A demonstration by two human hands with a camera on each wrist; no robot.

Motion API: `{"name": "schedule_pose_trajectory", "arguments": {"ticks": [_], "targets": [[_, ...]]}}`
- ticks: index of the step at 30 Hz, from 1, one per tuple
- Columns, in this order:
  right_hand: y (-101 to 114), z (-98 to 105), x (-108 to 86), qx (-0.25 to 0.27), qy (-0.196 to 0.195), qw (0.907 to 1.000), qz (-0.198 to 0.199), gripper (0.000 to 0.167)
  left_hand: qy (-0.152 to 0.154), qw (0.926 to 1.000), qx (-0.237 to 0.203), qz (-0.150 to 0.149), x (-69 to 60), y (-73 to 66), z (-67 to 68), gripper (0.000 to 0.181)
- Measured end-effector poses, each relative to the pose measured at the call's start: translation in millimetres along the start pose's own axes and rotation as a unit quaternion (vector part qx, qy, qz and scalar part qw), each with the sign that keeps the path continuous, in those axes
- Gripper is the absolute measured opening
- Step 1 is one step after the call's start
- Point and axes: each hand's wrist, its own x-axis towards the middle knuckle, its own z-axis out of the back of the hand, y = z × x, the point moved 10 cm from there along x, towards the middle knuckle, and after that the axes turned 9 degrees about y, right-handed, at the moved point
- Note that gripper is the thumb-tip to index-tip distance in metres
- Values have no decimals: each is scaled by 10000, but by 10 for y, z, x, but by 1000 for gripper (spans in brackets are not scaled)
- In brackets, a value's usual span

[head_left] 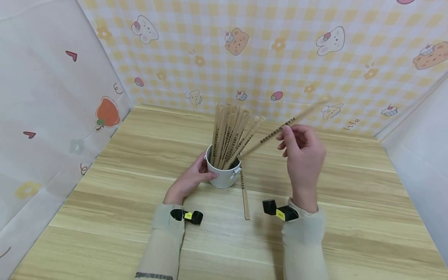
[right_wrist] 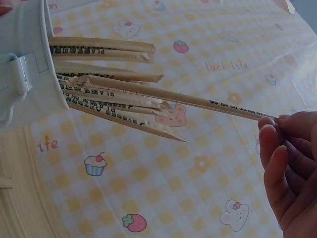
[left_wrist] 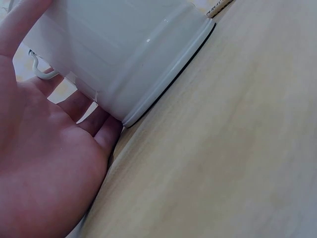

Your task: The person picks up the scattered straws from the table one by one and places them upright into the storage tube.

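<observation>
A small white metal bucket [head_left: 223, 178] stands on the table, holding several paper-wrapped straws [head_left: 227, 134]. My left hand [head_left: 190, 179] grips its left side, thumb in front and fingers behind; the left wrist view shows the fingers around the bucket wall [left_wrist: 114, 54]. Between thumb and fingertips, my right hand [head_left: 306, 155] pinches one paper-wrapped straw [head_left: 269, 137]. That straw slants down to the left, its lower end by the bucket's rim. In the right wrist view the pinched straw [right_wrist: 198, 101] passes in front of the others.
Another wrapped straw [head_left: 244, 198] lies on the wooden table [head_left: 115, 171], just right of the bucket. A yellow checked cloth [head_left: 266, 70] with cartoon prints rises behind the table. White sheets [head_left: 45, 101] stand at the sides.
</observation>
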Motion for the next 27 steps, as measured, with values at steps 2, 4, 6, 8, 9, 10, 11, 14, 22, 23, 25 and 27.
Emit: {"name": "schedule_pose_trajectory", "arguments": {"ticks": [2, 4, 6, 8, 9, 10, 11, 14, 22, 23, 25, 27], "targets": [[-3, -31, -1, -54, 57, 10000, 13, 22, -3, 10000, -1, 0, -1, -2, 1, 88], [-3, -61, -3, -114, 115, 9999, 6, 22, -1, 10000, -1, -5, -2, -4, 0, 88], [2, -92, -6, -203, 180, 9996, -4, 23, -2, 10000, 3, 1, -4, -6, -1, 87], [-25, -127, -4, -246, 263, 9993, 19, 23, -2, 10000, 6, 11, -6, -8, -3, 88], [-33, -147, -4, -290, 310, 9991, 17, 23, -3, 10000, 12, 15, -7, -10, -3, 88], [-46, -168, -4, -336, 357, 9988, 6, 22, -12, 10000, 30, 26, -9, -11, -1, 88], [-98, -190, -1, -361, 410, 9985, -3, 22, -8, 10000, 25, 19, -9, -15, -3, 87], [-279, -267, 9, -461, 578, 9972, -68, 21, -1, 10000, 30, -13, -7, -24, -5, 87], [-584, -500, -3, -679, 1119, 9910, -297, 26, 2, 10000, 35, -20, -7, -25, -5, 86], [-611, -528, -8, -712, 1188, 9898, -338, 26, -1, 10000, 41, -11, -8, -23, -5, 87], [-670, -586, -18, -818, 1351, 9863, -465, 25, -1, 10000, 59, 5, -7, -18, -3, 87], [-725, -642, -29, -940, 1520, 9822, -585, 24, -3, 10000, 75, 4, -8, -14, 0, 87]]}}
